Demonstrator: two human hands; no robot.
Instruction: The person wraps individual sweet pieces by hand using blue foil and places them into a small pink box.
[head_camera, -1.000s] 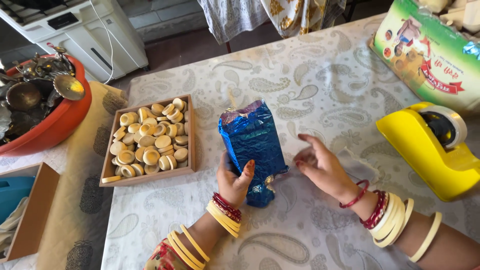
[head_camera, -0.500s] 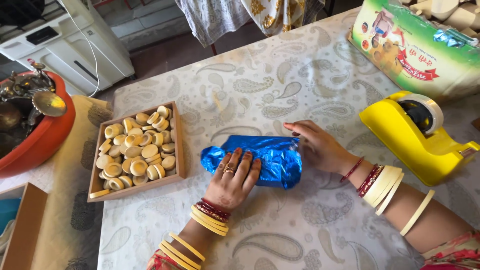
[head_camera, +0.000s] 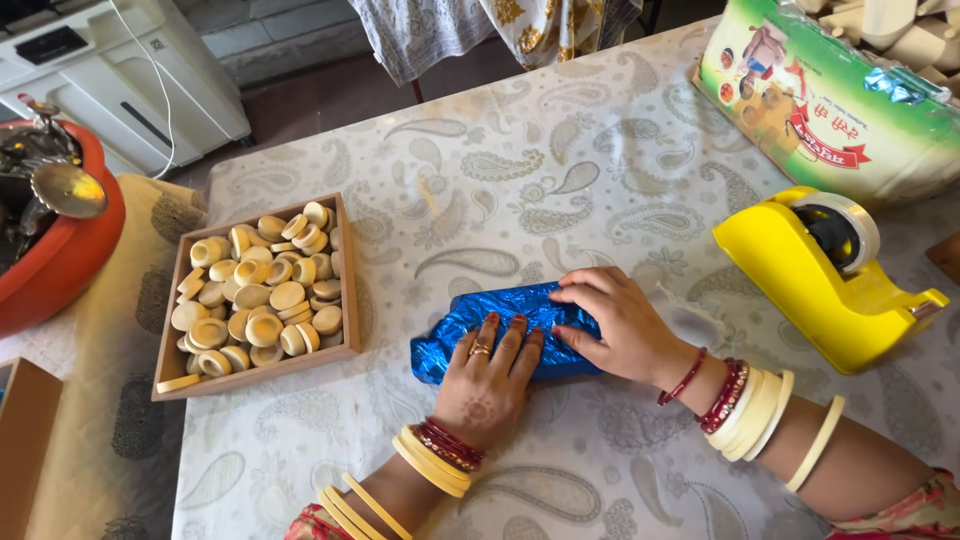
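My left hand (head_camera: 492, 375) and right hand (head_camera: 618, 325) press flat, fingers spread, on the crinkly blue foil-wrapped packet (head_camera: 470, 320) (looks light, slippery); I'd grip its ends.

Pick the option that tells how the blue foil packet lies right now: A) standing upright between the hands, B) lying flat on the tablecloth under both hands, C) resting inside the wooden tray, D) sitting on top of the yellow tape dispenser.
B: the blue foil packet lies on its side on the tablecloth, with the left hand and the right hand pressed on it.
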